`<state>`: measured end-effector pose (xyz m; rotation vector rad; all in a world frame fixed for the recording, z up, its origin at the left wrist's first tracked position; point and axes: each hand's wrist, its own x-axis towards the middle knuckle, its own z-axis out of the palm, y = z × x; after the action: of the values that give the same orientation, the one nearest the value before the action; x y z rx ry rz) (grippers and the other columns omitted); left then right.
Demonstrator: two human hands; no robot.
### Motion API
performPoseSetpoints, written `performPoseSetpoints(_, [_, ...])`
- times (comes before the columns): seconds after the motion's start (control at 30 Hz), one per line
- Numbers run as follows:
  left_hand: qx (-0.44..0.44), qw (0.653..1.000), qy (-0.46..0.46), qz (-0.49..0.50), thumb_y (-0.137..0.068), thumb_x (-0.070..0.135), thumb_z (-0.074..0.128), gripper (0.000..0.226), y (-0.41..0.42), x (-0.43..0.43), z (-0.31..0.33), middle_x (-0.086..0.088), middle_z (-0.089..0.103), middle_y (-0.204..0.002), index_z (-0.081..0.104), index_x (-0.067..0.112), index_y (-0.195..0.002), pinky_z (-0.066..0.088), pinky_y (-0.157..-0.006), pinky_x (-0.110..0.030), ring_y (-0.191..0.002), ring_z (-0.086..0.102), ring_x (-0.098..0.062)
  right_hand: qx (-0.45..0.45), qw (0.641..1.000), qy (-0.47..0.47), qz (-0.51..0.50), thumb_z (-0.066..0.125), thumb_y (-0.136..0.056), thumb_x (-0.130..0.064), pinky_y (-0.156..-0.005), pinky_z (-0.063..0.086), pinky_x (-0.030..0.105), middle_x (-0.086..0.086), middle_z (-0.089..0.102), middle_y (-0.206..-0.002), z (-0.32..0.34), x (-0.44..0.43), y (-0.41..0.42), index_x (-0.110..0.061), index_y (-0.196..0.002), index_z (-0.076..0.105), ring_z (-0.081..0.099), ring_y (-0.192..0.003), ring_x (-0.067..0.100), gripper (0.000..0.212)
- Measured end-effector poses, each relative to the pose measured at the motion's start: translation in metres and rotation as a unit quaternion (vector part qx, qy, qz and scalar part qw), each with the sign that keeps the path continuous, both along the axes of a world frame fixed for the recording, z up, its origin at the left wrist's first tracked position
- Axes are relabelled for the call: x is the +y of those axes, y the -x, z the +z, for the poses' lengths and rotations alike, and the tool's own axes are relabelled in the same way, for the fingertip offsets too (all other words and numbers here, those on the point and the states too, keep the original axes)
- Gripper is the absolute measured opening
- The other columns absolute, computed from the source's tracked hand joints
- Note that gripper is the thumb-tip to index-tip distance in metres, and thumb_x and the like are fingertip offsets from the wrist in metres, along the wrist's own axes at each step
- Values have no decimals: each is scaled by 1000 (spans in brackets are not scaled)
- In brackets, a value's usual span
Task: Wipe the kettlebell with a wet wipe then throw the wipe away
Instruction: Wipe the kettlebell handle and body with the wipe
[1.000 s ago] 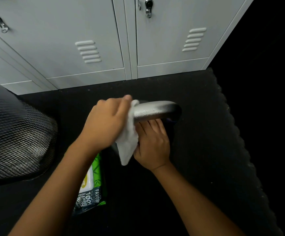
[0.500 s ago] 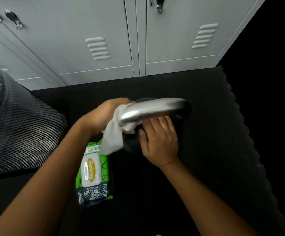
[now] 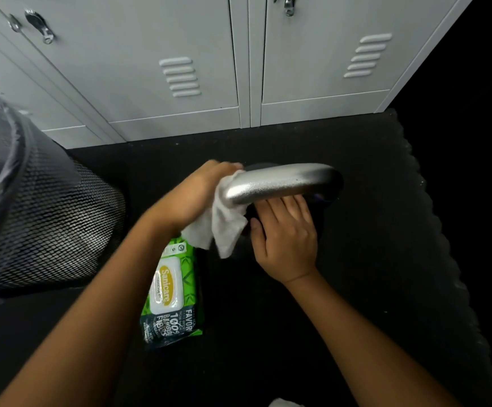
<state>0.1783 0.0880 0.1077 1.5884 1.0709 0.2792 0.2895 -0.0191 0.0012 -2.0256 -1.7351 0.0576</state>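
Two hands on kettlebell [image 3: 283, 182], silver handle, left hand [image 3: 197, 198] clutching white wipe [image 3: 224, 227], right hand [image 3: 285, 239] flat, fingers spread

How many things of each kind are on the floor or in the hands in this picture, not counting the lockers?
Kettlebell: 1
Wet wipe, in the left hand: 1
Pack of wipes: 1
Mesh bin: 1
White scrap at the bottom edge, cannot tell what it is: 1
Total: 5

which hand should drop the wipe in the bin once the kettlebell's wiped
Left. The left hand already holds the wipe at the handle, and the mesh bin stands on that side. The right hand rests flat on the kettlebell, steadying it.
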Motion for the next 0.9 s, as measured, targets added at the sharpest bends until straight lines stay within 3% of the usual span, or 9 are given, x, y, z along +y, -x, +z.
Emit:
performPoseSetpoints(0.13, [126, 962, -234, -62, -101, 42, 32, 50, -18, -14, 8, -5, 56, -65, 62, 9, -78, 45, -64, -32, -59, 54, -12, 13, 1000, -15, -2, 46, -91, -29, -106, 35, 43, 7, 66, -112, 0, -1, 1, -15, -111, 61, 55, -111, 27, 29])
performPoseSetpoints(0.27, [-42, 945, -315, 79, -100, 30, 41, 31, -14, -41, 6, 12, 57, -61, 63, 26, -79, 42, -55, -23, -59, 55, -4, 63, 998, -9, 0, 44, -93, -27, -110, 33, 45, 5, 65, -117, 4, -2, 2, -15, -113, 63, 53, -119, 21, 30])
performPoseSetpoints(0.33, [-113, 929, -322, 145, -99, 25, 41, 36, -15, -55, 17, 3, 50, -57, 59, 15, -70, 35, -51, -24, -53, 46, -6, 274, 959, -64, -44, 43, -96, -21, -107, 37, 49, 4, 67, -115, 18, -6, 10, -14, -107, 66, 55, -119, 19, 26])
performPoseSetpoints(0.43, [-150, 924, -303, 182, -99, 27, 38, 37, -16, -88, 27, 0, 52, -64, 54, 12, -69, 37, -51, -23, -56, 47, -8, 656, 729, -93, -173, 48, -96, -26, -108, 40, 38, 1, 68, -113, 48, -27, 28, -17, -115, 64, 58, -117, 11, 27])
performPoseSetpoints(0.53, [-100, 949, -295, 49, -102, 39, 28, 45, -13, -113, 19, 3, 66, -100, 65, 14, -100, 46, -85, -31, -97, 61, -13, 763, 636, -24, -111, 48, -96, -43, -118, 21, 27, 5, 55, -134, 73, -47, 28, 1, -141, 39, 42, -133, 7, 63])
performPoseSetpoints(0.6, [-5, 951, -302, -61, -100, 53, 16, 63, -5, -122, 7, 0, 54, -137, 55, 14, -131, 28, -110, -37, -134, 40, -13, 852, 508, -37, -120, 20, -100, -52, -120, 13, 34, 15, 35, -150, 94, -56, 20, 2, -145, 28, 30, -141, 22, 71])
performPoseSetpoints(0.73, [-38, 953, -294, 68, -99, 53, 16, 64, 29, -133, 1, 0, 47, -144, 51, 12, -134, 23, -113, -32, -141, 30, -19, 936, 312, -1, -164, 40, -97, -39, -96, 51, 38, 19, 64, -123, 86, -67, 16, -1, -116, 66, 64, -111, 27, 50])
performPoseSetpoints(0.83, [-32, 940, -289, 182, -100, 43, 25, 48, 45, -140, -15, 14, 60, -119, 64, 19, -113, 37, -99, -30, -121, 50, -13, 839, 491, -68, -223, 53, -96, -13, -79, 57, 21, 4, 73, -105, 79, -60, 4, -7, -114, 67, 70, -94, 11, 23])
performPoseSetpoints(0.9, [39, 947, -292, 125, -98, 34, 33, 38, 40, -142, -40, 10, 61, -114, 66, 19, -109, 40, -95, -36, -113, 52, -12, 812, 522, -94, -245, 56, -94, -15, -78, 49, 9, 1, 71, -106, 86, -29, 6, -12, -122, 59, 66, -90, -3, 28])
